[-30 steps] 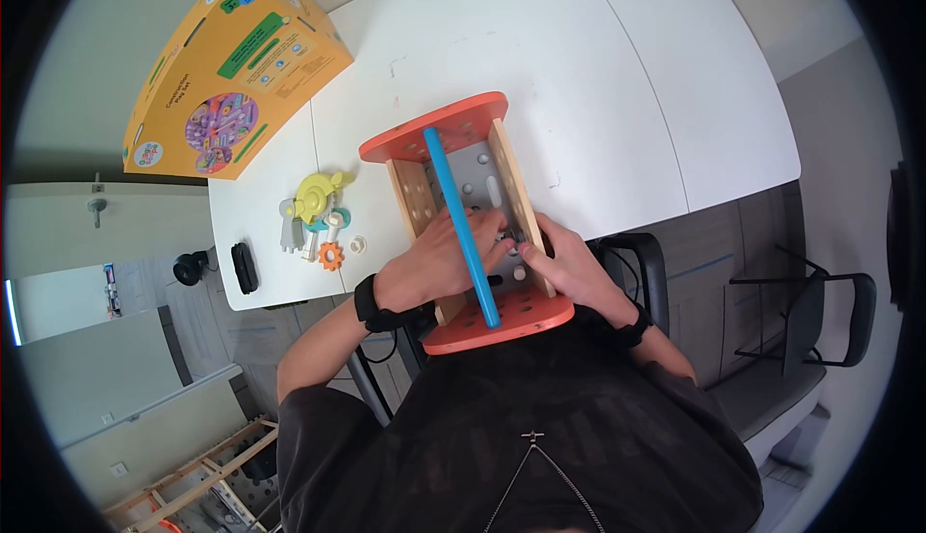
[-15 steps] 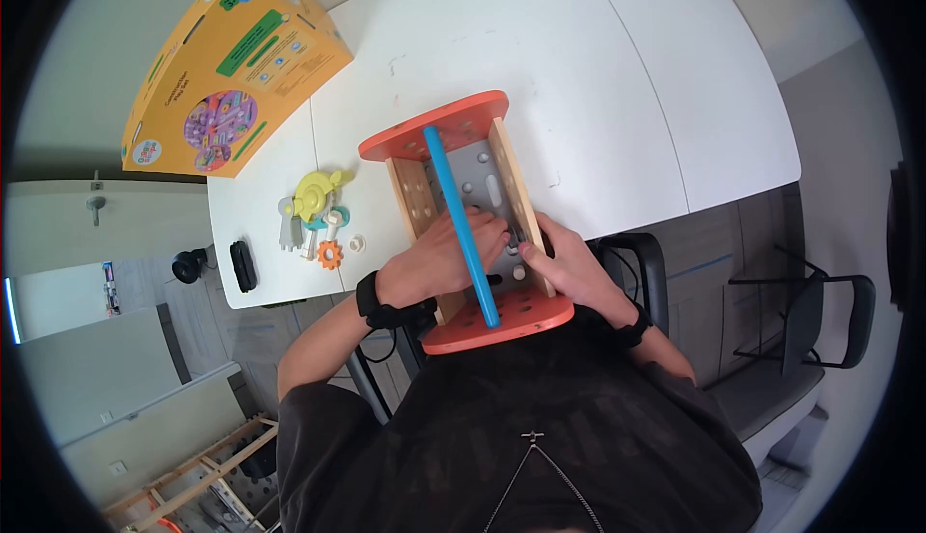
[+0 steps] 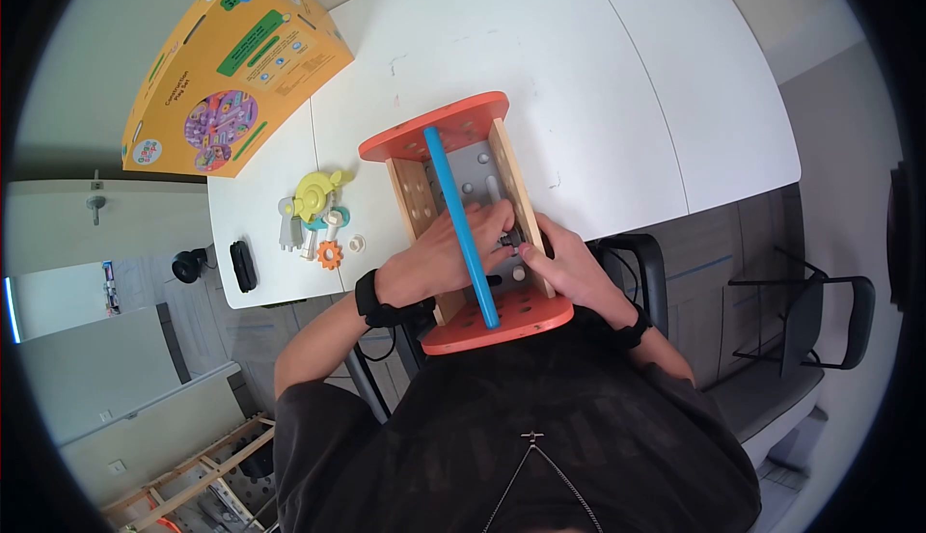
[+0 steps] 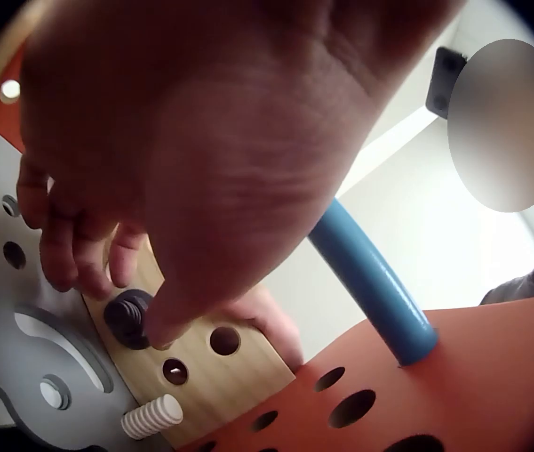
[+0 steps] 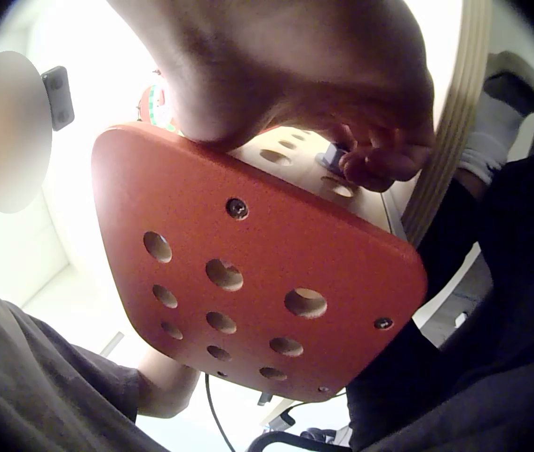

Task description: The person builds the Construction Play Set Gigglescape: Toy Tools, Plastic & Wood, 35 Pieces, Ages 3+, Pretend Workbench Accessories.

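Note:
A toy toolbox has orange ends, wooden sides and a blue rod handle (image 3: 451, 200). My left hand (image 3: 434, 255) reaches under the rod into the box. Its thumb touches a dark nut on a threaded bolt (image 4: 127, 317) at the inner face of the wooden side panel (image 3: 519, 203); the bent fingers hang just above the nut. From outside, my right hand (image 3: 576, 268) grips that panel, thumb at its top edge. In the right wrist view its curled fingers (image 5: 380, 168) lie beside a grey hexagonal bolt head (image 5: 330, 156). A pale threaded bolt (image 4: 154, 414) stands in the box.
On the white table (image 3: 569, 60), left of the toolbox, lie a yellow toy piece (image 3: 313, 195), an orange gear (image 3: 329, 255) and several pale parts. A black case (image 3: 244, 268) lies near the table's left edge. Behind stands a yellow play-set box (image 3: 231, 89).
The fingers of my left hand were bunched at the nut; they have spread, the index finger lifting away from the thumb. My right hand and the toolbox stay in place.

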{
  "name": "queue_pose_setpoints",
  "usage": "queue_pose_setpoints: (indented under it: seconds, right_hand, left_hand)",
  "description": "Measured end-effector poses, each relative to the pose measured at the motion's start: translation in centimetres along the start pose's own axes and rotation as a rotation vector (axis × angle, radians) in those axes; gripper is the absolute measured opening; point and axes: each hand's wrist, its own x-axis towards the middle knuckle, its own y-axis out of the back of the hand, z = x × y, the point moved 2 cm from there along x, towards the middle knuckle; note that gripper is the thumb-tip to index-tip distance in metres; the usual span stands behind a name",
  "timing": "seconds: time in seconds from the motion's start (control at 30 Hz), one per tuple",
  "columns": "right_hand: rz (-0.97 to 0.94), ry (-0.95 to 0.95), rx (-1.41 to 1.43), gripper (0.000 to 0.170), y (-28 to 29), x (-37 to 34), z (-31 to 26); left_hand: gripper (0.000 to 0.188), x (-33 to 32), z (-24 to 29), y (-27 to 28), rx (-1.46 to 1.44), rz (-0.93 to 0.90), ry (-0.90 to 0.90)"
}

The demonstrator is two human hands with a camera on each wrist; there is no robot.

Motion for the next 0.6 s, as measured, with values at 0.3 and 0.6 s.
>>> queue_pose_setpoints:
  seconds: [0.3,0.6]
  right_hand:
    - [0.004,0.026,0.010,0.064,-0.1,0.0,0.1]
    - [0.013,0.015,0.014,0.062,0.0,-0.1,-0.1]
  left_hand:
    - [0.032,0.5,-1.2,-1.0,0.033,-0.044,-0.026]
    - [0.034,1.1,-1.1,-0.8,-0.055,-0.078,0.019]
